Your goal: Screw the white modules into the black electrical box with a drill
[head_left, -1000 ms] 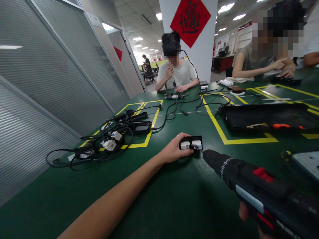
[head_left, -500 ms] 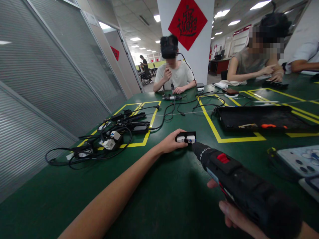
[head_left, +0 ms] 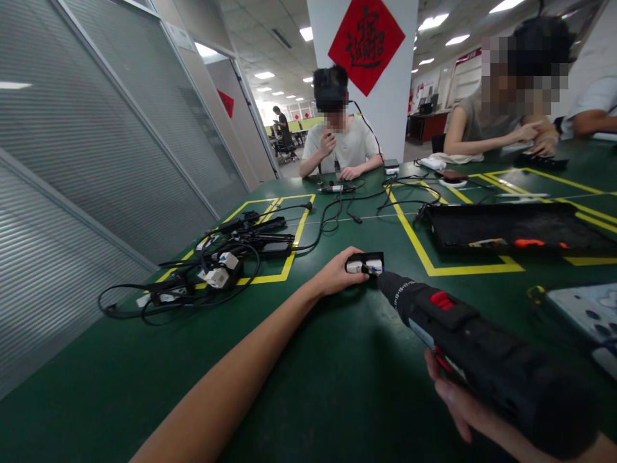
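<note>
My left hand (head_left: 336, 275) reaches across the green table (head_left: 299, 373) and grips the near end of a small black holder with white parts (head_left: 367, 264). My right hand (head_left: 463, 402) is wrapped round the grip of a black cordless screwdriver with red buttons (head_left: 463, 341). Its nose points at the small holder and touches or nearly touches it; the tip is hidden against the holder.
A tangle of black cables and adapters (head_left: 216, 267) lies to the left inside yellow tape lines. A black tray (head_left: 515, 228) sits at the right, a pale panel (head_left: 585, 315) at the right edge. A seated person (head_left: 340, 138) and another person (head_left: 506, 116) work across the table.
The view has shifted slightly. The screwdriver has swung from lower right up towards the holder and stays against it. My left hand keeps its grip on the holder.
</note>
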The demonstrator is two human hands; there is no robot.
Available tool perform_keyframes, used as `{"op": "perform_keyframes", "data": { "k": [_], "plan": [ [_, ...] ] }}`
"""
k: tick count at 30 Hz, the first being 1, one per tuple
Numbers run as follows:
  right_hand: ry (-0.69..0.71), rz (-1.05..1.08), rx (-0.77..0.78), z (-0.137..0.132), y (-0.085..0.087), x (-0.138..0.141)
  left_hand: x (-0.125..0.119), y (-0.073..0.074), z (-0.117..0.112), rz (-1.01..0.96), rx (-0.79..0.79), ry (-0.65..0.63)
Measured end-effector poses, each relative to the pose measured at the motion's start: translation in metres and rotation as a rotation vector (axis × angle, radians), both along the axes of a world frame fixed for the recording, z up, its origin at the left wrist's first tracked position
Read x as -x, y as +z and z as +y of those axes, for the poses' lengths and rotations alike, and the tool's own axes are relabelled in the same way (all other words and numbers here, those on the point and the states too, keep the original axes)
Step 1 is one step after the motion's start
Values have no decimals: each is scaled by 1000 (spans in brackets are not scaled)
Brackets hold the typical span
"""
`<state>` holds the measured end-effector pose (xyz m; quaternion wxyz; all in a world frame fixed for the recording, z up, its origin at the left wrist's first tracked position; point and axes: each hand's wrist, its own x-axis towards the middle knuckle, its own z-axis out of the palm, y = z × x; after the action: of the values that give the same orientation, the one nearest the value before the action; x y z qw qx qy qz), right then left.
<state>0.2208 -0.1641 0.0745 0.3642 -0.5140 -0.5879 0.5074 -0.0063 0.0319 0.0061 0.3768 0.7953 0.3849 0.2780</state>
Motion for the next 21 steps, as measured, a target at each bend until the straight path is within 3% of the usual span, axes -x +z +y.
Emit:
{"op": "perform_keyframes", "data": {
  "k": [3, 9, 16, 21],
  "plan": [
    [5, 84, 144, -4, 8, -2, 0, 1, 0, 9, -6, 4],
    [21, 70, 212, 0, 5, -2, 0, 1, -1, 24, -8, 2],
    [52, 3, 166, 0, 12, 0, 0, 2, -1, 36, -18, 3],
    [59, -19, 156, -1, 6, -1, 0, -2, 0, 41, -27, 18]
  ]
}}
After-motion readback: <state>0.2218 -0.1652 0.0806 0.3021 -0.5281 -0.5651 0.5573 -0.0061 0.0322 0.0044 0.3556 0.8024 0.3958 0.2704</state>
